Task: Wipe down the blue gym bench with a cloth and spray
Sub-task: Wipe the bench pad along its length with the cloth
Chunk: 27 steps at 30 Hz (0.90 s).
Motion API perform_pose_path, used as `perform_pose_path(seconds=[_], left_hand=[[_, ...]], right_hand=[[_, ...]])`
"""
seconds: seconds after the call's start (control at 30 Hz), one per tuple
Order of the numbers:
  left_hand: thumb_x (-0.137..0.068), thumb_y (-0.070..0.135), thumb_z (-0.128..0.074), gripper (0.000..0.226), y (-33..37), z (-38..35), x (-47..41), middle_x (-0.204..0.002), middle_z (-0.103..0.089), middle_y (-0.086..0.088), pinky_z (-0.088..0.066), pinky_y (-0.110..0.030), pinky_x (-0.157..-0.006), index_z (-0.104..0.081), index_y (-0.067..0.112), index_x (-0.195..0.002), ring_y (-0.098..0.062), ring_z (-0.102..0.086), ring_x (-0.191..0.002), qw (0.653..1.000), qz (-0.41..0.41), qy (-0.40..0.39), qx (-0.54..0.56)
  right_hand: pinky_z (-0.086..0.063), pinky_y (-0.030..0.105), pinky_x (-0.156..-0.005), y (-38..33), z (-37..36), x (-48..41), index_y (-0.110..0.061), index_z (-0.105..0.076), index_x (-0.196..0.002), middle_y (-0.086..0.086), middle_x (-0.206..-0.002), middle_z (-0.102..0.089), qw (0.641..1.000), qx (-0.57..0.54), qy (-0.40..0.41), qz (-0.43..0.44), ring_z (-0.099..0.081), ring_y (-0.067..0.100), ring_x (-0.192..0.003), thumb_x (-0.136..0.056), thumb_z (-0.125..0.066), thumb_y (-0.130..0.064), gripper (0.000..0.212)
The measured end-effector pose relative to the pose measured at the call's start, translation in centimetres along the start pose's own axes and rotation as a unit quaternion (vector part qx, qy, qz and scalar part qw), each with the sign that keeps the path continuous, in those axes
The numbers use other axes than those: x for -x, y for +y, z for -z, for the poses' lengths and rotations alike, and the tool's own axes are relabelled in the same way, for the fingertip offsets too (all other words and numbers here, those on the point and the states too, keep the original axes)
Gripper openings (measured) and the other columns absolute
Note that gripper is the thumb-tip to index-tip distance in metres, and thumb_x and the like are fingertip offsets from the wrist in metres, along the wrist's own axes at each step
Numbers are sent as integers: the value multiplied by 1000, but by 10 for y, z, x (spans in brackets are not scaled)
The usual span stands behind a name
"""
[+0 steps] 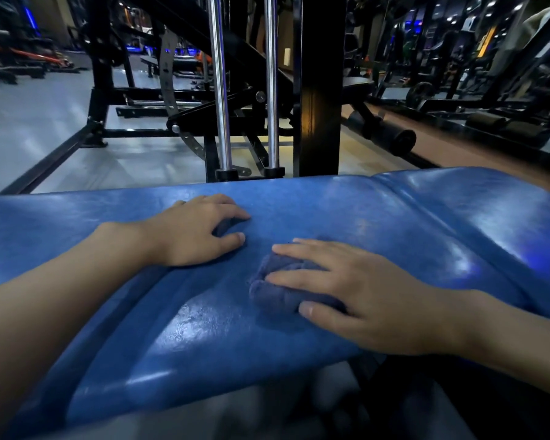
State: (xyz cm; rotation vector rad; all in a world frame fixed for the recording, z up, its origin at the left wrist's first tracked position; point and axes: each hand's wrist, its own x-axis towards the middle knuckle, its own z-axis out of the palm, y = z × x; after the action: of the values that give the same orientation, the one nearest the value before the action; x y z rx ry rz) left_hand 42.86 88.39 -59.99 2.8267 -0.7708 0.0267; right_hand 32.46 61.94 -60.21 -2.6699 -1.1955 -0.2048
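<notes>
1. Head view, writing: a small pale label [287,57] sits on the machine frame behind the bench, too small and dim to read. The upholstery and the cloth show no legible print.
2. Head view, bench: the blue gym bench [331,211] fills the lower half of the frame. Its long axis runs left to right across the person's body, and its right end angles slightly away. A seam [442,230] crosses the padding on the right and splits it into two cushions. The vinyl is glossy with light patches.
3. Head view, cloth: a bunched dark blue cloth [277,293] lies on the bench top just right of centre, close to the near edge.
4. Head view, right hand: the right hand [362,293] lies flat over the cloth. Its fingers [299,249] are extended and spread, pressing down, and the thumb lies along the cloth's near side.
5. Head view, left hand: the left hand [191,230] rests on bare vinyl just left of the cloth, apart from it. It is loosely curled and grasps nothing, with its fingertips touching the bench.
6. Head view, background: two chrome rods [219,90] and a black upright post [319,90] stand just beyond the bench's far edge. A black foam roller [391,136] lies further right, above a pale grey floor [45,122].
</notes>
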Motion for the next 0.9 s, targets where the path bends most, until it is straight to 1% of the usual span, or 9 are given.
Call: perform_pose_path(seconds=[0.1, 0.13, 0.27, 0.37, 0.47, 0.6, 0.7, 0.8, 0.9], left_hand=[[-90, 56, -47, 52, 1, 0, 0, -144, -43, 14, -30, -48, -112, -48, 38, -138, -14, -39, -135, 1000, 2, 0, -6], [-89, 58, -45, 52, 2, 1, 1, -143, -43, 15, -29, -47, -112, -48, 39, -138, -13, -39, -135, 1000, 5, 2, -14], [-91, 61, -38, 49, 3, 0, 7, -141, -42, 20, -25, -47, -107, -45, 44, -136, -10, -34, -136, 997, 11, 20, -68], [-89, 66, -33, 52, 2, -1, 16, -139, -40, 22, -28, -47, -102, -42, 46, -137, -9, -32, -135, 997, 9, 17, -80], [-83, 71, -27, 60, -3, 2, 25, -140, -38, 24, -30, -49, -104, -38, 49, -138, -9, -33, -135, 998, 25, -2, -63], [-84, 69, -30, 59, -8, 4, 29, -141, -39, 23, -30, -47, -103, -40, 48, -138, -10, -37, -134, 998, 26, -3, -48], [-90, 62, -38, 50, -9, 3, 27, -143, -39, 23, -28, -45, -102, -42, 46, -138, -10, -37, -135, 998, 28, 6, -47], [-93, 56, -44, 46, -12, 4, 26, -144, -40, 21, -28, -43, -102, -44, 45, -137, -11, -39, -134, 999, 34, 11, -36], [-93, 53, -47, 45, -13, 7, 28, -145, -41, 18, -31, -42, -106, -46, 43, -137, -12, -40, -133, 999, 39, 16, -28]], right_hand=[[-18, 7, -105, 26, 4, -22, -47, -39, -138, -21, -152, -31, 998, -37, -18, -57, -30, -6, -135, -93, -39, -49, 45], [-19, 8, -105, 45, 4, -32, -44, -42, -138, -19, -150, -35, 996, -39, -13, -79, -32, -3, -134, -94, -41, -46, 44], [-34, 37, -108, 142, 13, -72, -24, -52, -135, 0, -138, -49, 979, -34, 12, -198, -46, 19, -127, -100, -45, -26, 35], [-41, 39, -95, 193, 19, -93, -24, -57, -118, 8, -127, -56, 953, -25, 13, -303, -53, 27, -113, -98, -41, -26, 26], [-37, 48, -101, 192, 14, -102, -36, -49, -127, 4, -143, -43, 936, 42, -19, -349, -44, 33, -124, -95, -36, -39, 34], [-27, 44, -114, 119, 3, -79, -39, -37, -145, -9, -157, -26, 972, 37, -9, -231, -32, 21, -140, -99, -38, -43, 46], [-18, 26, -114, 36, -6, -45, -41, -40, -143, -11, -156, -29, 996, 33, -8, -88, -28, 11, -140, -96, -37, -47, 47], [-19, 30, -116, -21, -10, -15, -41, -40, -141, -11, -156, -30, 999, 20, -3, 36, -28, 13, -143, -95, -36, -48, 46], [-23, 25, -113, -20, -3, -18, -44, -38, -141, -16, -155, -28, 999, -15, -30, 34, -28, 4, -141, -95, -38, -48, 46]])
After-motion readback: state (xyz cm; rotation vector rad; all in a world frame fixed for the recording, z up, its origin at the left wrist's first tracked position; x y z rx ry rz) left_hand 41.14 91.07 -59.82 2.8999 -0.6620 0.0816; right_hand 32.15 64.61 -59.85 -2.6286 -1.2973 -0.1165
